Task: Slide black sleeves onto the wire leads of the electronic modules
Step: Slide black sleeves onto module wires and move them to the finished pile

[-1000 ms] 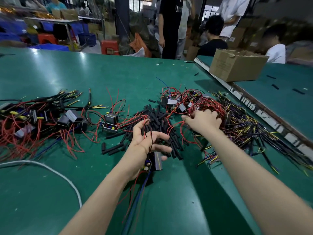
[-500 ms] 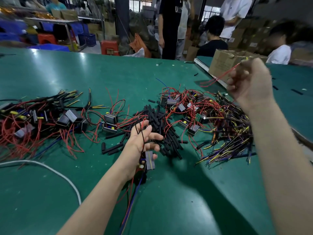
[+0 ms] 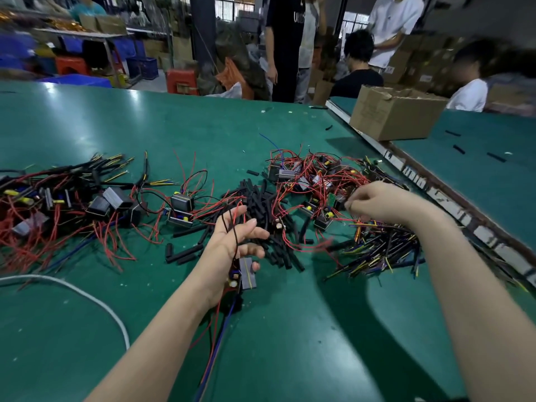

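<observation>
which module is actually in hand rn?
The module held low in the left hand, its thin black lead draped across the palm. All the others lie loose in tangles on the green table.

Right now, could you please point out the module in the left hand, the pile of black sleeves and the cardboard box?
module (image 3: 247,273): head view, on its grey casing.
pile of black sleeves (image 3: 261,203): head view, on the middle sleeves.
cardboard box (image 3: 385,120): head view, on its front wall.
</observation>
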